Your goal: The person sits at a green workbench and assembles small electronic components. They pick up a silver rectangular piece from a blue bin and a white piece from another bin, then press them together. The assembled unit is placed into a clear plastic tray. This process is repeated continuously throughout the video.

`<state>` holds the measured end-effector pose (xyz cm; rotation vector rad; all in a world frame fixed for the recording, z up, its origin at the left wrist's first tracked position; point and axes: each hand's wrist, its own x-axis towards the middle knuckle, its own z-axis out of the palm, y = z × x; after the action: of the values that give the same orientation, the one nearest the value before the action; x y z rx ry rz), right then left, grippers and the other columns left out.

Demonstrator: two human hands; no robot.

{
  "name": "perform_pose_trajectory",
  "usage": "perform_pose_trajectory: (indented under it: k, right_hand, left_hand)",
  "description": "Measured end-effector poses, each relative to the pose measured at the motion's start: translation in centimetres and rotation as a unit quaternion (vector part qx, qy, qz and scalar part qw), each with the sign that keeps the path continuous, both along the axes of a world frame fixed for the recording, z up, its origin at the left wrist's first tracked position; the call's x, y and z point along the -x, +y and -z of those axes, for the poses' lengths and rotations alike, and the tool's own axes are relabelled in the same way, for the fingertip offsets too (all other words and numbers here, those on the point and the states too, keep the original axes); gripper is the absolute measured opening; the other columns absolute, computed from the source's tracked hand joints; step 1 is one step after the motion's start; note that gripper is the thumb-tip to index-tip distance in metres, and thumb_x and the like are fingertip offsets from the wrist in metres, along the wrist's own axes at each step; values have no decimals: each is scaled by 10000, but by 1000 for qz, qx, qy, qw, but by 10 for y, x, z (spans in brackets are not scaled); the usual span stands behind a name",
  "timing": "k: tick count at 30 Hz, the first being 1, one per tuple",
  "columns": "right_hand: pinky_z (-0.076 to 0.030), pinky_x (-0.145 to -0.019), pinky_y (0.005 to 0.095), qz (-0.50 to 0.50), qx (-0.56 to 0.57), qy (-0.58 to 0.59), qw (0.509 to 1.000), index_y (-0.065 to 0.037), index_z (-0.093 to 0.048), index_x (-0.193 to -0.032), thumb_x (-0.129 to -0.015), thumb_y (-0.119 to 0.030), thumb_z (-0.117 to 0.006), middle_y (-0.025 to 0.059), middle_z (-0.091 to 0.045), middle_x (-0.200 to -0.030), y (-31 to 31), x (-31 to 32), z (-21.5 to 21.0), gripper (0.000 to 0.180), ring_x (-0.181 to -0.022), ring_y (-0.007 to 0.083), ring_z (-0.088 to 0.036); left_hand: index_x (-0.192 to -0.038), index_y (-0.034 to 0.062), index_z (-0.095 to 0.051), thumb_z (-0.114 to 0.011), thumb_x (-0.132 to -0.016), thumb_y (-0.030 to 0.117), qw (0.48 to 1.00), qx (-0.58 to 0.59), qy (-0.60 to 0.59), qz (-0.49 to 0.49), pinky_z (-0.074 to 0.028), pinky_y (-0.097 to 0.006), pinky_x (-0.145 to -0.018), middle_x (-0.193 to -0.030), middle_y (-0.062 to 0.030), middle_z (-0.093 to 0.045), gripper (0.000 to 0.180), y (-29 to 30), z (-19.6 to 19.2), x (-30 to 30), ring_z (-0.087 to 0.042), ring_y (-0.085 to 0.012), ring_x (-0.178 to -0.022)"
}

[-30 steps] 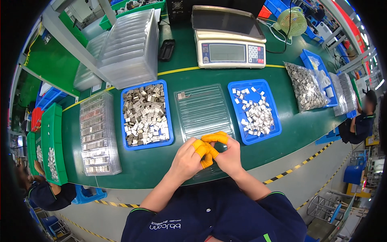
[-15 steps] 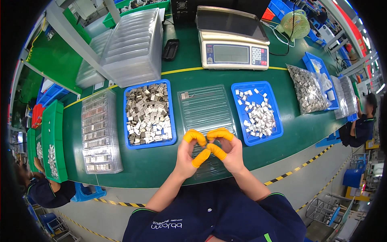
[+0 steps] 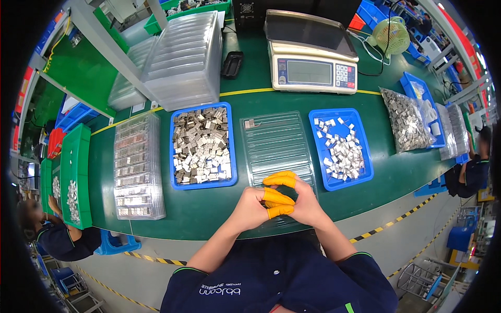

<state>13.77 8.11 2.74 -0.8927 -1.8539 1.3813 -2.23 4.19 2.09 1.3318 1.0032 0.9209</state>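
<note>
Yellow finger covers sit on the thumbs and forefingers of both hands, which meet over the near end of a clear ribbed plastic tray point(image 3: 277, 148). My left hand point(image 3: 257, 207) has its fingers pressed together in a pinch. Against its fingertips, my right hand point(image 3: 303, 202) curls thumb and forefinger round into a ring. Whatever lies between the fingertips is too small or hidden to make out. One small metal part with a thin lead point(image 3: 251, 123) rests in the tray's far-left slot. Left of it are silvery metal parts point(image 3: 203, 143); to the right, small white parts with leads point(image 3: 344, 156).
Blue bins point(image 3: 203, 185) hold the loose parts. Filled clear trays point(image 3: 138, 167) are stacked at left, beside green bins point(image 3: 78, 172). Behind stand stacked empty trays point(image 3: 182, 62), a scale point(image 3: 313, 73) and a fan point(image 3: 389, 36). A bag of parts point(image 3: 407, 122) lies right. Co-workers sit at both sides.
The fingers have shifted: my left forefinger and thumb have closed together and point right, while my right hand has turned and its forefinger arches above them. The whole view has shifted slightly.
</note>
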Motion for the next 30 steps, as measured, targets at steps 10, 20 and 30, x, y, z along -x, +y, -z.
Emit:
perform_pose_trajectory:
  k: [10, 20, 30]
  right_hand:
    - [-441, -922, 314, -103, 226, 158, 956, -7, -535, -1178, -721, -9, -728, 74, -556, -1182, 3, -11, -3, 497, -1087, 176, -536]
    - [-432, -925, 299, -63, 342, 231, 909, -11, -506, -1210, -813, -170, -677, 78, -530, -1219, -9, 0, 1, 460, -1110, 176, -517]
    - [-407, -937, 271, -61, 347, 280, 893, -20, -436, -1296, -878, -249, -599, 54, -525, -1213, -16, 14, -6, 504, -1088, 124, -514]
  left_hand:
    - [-1024, -13, -659, -625, -858, 108, 978, 113, -170, 29, -504, -264, -766, -899, -85, -678, 208, 1, 2, 17, -636, -133, -843]
    - [-944, -26, -658, -694, -778, 21, 980, 72, -183, -30, -501, -284, -783, -916, -75, -657, 176, -6, 0, 1, -625, -164, -855]
    - [-942, -14, -634, -734, -723, 21, 980, -21, -190, -54, -499, -304, -792, -957, -91, -644, 242, -9, -1, -2, -626, -183, -877]
